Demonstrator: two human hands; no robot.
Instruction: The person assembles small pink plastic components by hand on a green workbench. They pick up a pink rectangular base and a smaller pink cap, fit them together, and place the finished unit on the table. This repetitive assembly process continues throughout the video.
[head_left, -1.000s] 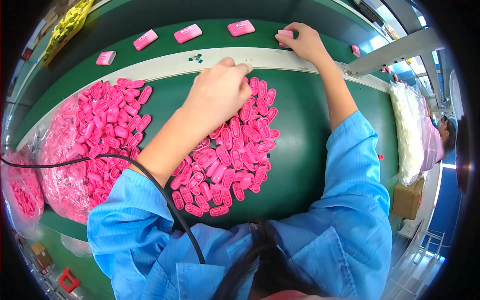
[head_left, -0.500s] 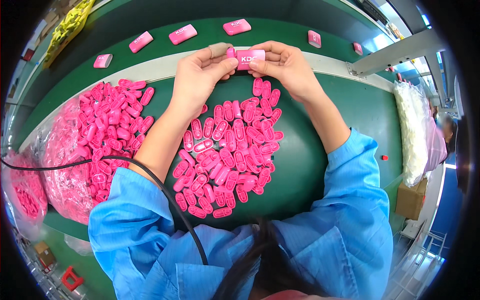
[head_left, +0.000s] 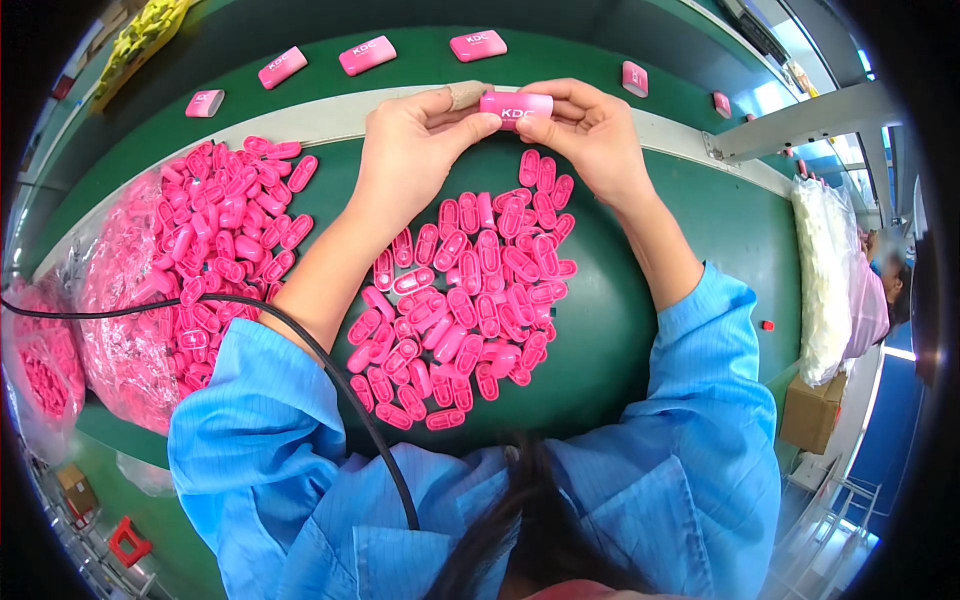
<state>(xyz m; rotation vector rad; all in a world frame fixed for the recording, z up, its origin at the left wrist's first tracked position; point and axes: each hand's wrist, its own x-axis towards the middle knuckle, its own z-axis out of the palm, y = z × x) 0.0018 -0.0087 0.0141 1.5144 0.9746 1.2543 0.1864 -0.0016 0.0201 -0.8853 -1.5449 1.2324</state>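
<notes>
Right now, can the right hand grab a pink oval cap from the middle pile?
Probably not: the right hand is holding a pink case, though the way to those pink oval caps looks clear.

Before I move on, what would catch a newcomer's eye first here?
Probably the central heap of bright pink oval pieces on the green work surface, with another pile at the left by a clear bag. Beyond the heap, the left hand and right hand hold a pink case, similar cases spaced out past them.
</notes>
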